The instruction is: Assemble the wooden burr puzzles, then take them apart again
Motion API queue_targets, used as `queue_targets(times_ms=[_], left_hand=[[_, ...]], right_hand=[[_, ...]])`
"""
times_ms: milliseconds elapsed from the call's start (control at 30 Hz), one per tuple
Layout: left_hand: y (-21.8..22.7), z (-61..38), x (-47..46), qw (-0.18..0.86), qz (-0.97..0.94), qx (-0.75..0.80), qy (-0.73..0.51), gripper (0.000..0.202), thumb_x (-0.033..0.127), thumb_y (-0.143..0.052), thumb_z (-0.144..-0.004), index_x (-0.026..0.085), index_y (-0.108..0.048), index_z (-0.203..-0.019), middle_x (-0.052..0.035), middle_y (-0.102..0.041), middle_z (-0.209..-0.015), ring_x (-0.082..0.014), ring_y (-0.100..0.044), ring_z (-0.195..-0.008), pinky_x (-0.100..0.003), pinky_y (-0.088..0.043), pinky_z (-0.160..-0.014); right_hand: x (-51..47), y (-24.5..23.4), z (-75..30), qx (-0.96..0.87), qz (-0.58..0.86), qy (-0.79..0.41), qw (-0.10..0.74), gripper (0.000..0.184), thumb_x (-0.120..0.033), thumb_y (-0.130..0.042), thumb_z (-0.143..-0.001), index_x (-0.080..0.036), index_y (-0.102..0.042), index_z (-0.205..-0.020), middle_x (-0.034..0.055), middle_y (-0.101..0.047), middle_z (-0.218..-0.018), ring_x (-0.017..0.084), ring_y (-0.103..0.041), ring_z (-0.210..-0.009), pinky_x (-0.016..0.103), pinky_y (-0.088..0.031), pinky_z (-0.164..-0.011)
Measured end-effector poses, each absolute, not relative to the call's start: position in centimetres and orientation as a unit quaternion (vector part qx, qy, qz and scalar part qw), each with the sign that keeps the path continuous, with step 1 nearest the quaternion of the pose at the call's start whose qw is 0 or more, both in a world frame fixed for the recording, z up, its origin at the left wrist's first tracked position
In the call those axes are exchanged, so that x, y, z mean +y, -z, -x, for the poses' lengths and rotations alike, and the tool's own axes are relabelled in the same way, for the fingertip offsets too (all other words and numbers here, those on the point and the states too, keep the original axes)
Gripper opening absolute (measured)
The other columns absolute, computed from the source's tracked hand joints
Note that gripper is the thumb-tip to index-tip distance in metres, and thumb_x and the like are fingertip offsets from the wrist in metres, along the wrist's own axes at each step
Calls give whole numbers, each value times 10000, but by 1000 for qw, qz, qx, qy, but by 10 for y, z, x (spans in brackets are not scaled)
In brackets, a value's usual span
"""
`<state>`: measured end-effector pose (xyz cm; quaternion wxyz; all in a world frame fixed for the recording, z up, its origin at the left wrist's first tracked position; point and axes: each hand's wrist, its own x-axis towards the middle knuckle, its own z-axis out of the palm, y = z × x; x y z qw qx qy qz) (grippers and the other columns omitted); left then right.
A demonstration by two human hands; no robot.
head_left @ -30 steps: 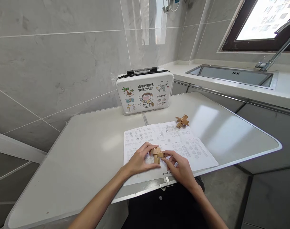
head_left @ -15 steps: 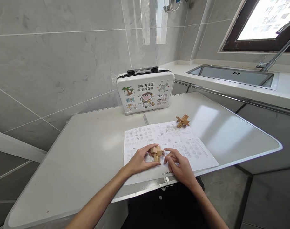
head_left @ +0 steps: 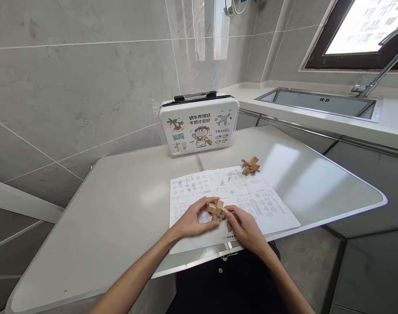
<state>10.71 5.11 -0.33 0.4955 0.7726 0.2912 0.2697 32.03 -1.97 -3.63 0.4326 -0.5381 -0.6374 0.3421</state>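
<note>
A wooden burr puzzle (head_left: 216,210) of crossing blocks sits over the printed sheet (head_left: 199,242), one block end showing a dark mark like a 2 or Z. My left hand (head_left: 192,220) grips it from the left, thumb at the near side and fingers along the far side. At its right end, my right hand (head_left: 246,224) has thumb and index finger closed on the marked block; the other fingers are curled under. A second wooden burr puzzle (head_left: 250,165), with a letter on one end, rests at the sheet's far right edge.
A white folding table (head_left: 120,209) carries the sheet. Behind it stands a small white cartoon-printed suitcase (head_left: 202,126) with a black handle, against the tiled wall. To the right are a counter with a sink (head_left: 316,104) and a faucet (head_left: 365,87).
My right hand has moved slightly left and closed on the puzzle's right end. The puzzle has turned a little, its blocks now aligned differently. My left hand keeps its hold.
</note>
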Motion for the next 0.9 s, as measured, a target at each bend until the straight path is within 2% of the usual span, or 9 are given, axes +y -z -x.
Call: queue_targets(times_ms=[200,500,567,700,900], left_hand=[[1,-107,50,494,-778,276,-271,593,343,-796,-867,281,-581,-1416,-106,-622,-1406,-280,-626,-1261,-432,-497,-1104],[-1,-111,46,467,-795,266,-281,490,316,-737,-915,277,-589,-1380,-102,-637,-1353,-263,-625,-1224,-421,-508,-1074],[0,-110,47,478,-787,270,-283,529,307,-747,-905,276,-568,-1402,-107,-626,-1377,-268,-626,-1229,-431,-500,-1086],[7,-104,55,533,-749,264,-291,733,240,-803,-848,292,-459,-1493,-121,-559,-1472,-280,-624,-1256,-464,-452,-1133],[16,-95,67,593,-681,257,-346,592,311,-750,-925,290,-495,-1459,-147,-526,-1465,-294,-607,-1259,-475,-454,-1083]], right_hand=[[-21,34,-320,-644,533,-351,422,303,-435,-413,-1093,-226,-606,-990,-22,-611,-645,190,-607,-631,290,-467,-670],[-20,33,-320,-644,530,-361,417,312,-423,-404,-1094,-238,-586,-921,-27,-591,-641,188,-586,-621,292,-451,-677],[-20,32,-319,-637,528,-366,426,321,-442,-408,-1091,-236,-591,-927,-28,-592,-635,187,-588,-616,287,-450,-668],[-16,32,-324,-614,541,-377,434,363,-513,-412,-1080,-229,-616,-983,-25,-604,-618,194,-595,-600,289,-451,-652],[-1,36,-364,-549,629,-302,459,453,-636,-477,-1015,-221,-658,-1023,16,-703,-692,221,-651,-639,318,-483,-721]])
